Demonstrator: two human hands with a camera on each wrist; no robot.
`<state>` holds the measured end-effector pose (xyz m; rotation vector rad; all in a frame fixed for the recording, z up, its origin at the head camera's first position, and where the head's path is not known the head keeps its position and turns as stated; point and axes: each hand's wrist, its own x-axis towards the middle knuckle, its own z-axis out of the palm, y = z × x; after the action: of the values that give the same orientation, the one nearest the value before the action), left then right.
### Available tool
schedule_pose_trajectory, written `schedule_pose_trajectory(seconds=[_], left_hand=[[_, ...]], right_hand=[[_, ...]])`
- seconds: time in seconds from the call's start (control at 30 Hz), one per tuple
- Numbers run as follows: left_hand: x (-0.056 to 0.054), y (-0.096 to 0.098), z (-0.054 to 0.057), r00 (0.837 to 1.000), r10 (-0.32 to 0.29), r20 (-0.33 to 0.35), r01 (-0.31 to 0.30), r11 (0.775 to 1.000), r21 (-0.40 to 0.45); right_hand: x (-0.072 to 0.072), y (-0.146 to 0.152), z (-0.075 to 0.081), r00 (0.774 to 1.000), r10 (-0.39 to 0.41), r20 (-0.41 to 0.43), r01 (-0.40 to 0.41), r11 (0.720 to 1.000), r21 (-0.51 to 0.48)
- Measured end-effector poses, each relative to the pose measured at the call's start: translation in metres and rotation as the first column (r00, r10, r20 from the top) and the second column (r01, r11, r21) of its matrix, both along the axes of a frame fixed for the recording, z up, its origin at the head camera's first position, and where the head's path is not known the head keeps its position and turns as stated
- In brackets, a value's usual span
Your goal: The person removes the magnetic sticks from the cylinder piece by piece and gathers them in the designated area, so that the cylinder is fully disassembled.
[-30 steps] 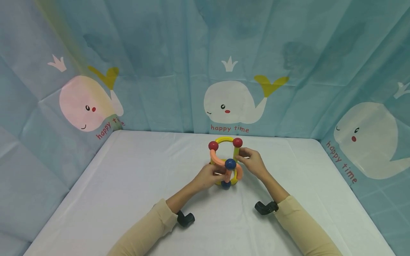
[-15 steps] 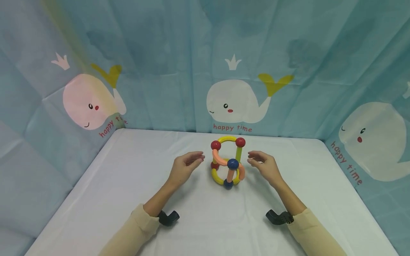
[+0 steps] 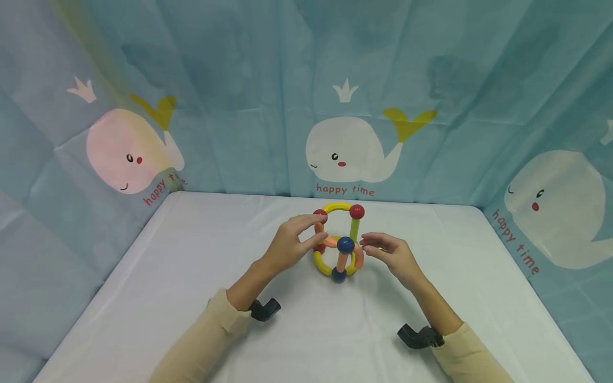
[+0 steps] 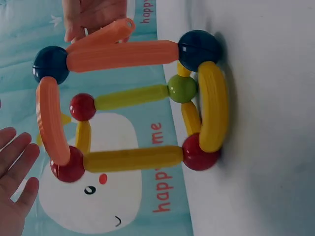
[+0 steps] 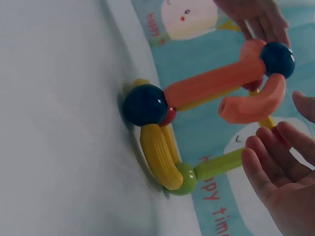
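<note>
Peach, plastic-looking, a curved rod (image 5: 257,109) hangs just beside my right hand (image 3: 397,260), its fingers relaxed, slightly parted, holding nothing. My left hand (image 3: 289,242) has loosely spread fingers, thumb apart, also without a grip. Between both, the cage-like frame of glossy balls and ribbed rods (image 3: 342,262) stands on smooth white cloth (image 3: 325,340). That rod meets a shiny dark-blue ball (image 5: 278,59); its other end looks free. I judge this a joining step, calling for a light pinch there. Beyond my fingertips hangs a creased blue curtain (image 3: 239,151).
</note>
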<state>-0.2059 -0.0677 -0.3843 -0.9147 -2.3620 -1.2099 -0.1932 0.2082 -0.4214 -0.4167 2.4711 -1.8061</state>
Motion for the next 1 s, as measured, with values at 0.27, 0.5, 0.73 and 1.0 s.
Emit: schedule_pose_trajectory(seconds=[0.27, 0.5, 0.73, 1.0], left_hand=[[0.002, 0.021, 0.008, 0.990, -0.086, -0.109, 0.062, 0.976, -0.207], [0.005, 0.030, 0.005, 0.981, -0.131, -0.145, 0.086, 0.956, -0.280], [0.007, 0.034, 0.004, 0.978, -0.128, -0.167, 0.073, 0.952, -0.299], [0.006, 0.035, 0.000, 0.977, -0.132, -0.167, 0.083, 0.959, -0.272]], right_hand=[[0.006, -0.006, -0.004, 0.998, 0.054, -0.011, -0.055, 0.997, -0.045], [0.008, -0.009, -0.009, 0.998, 0.056, -0.016, -0.057, 0.996, -0.063], [0.010, -0.010, -0.011, 0.999, 0.049, -0.013, -0.050, 0.995, -0.082], [0.008, -0.011, -0.012, 0.998, 0.055, -0.007, -0.056, 0.995, -0.084]])
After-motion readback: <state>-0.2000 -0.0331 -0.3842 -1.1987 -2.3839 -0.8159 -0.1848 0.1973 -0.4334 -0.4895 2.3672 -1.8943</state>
